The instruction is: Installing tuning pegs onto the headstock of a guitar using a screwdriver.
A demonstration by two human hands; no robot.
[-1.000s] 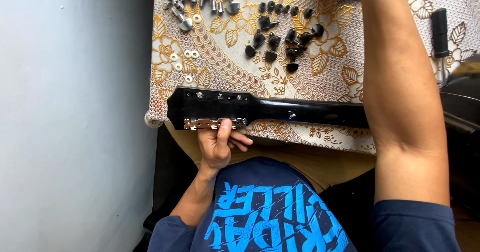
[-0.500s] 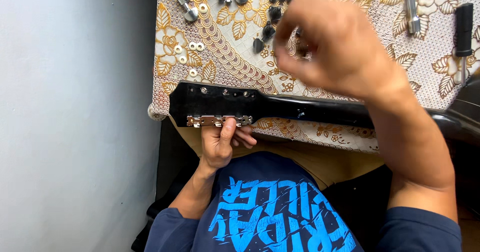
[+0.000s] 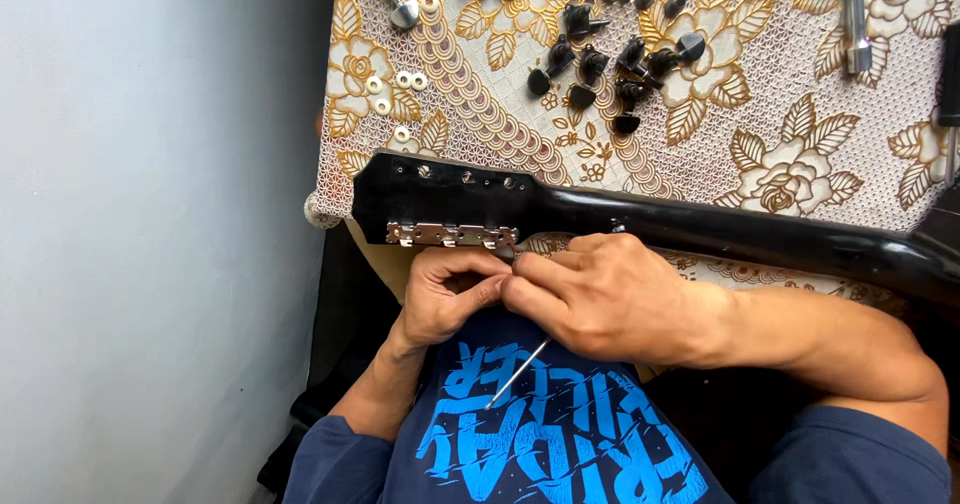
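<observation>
Mid-frame, our left hand (image 3: 445,299) pinches at the metal tuner strip (image 3: 452,234) on the black guitar headstock (image 3: 440,199); our right hand (image 3: 600,299) grips a thin tool (image 3: 517,374) (loose tuner pegs (image 3: 610,54) lie above on the tabletop (image 3: 800,144)).

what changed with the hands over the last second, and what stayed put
The right hand came back from the black tuner parts on the patterned cloth down to the headstock edge, and now pinches a small dark piece with a thin wire hanging below. It meets the left hand at the metal tuner plate. The left hand and the black guitar neck stayed put.
</observation>
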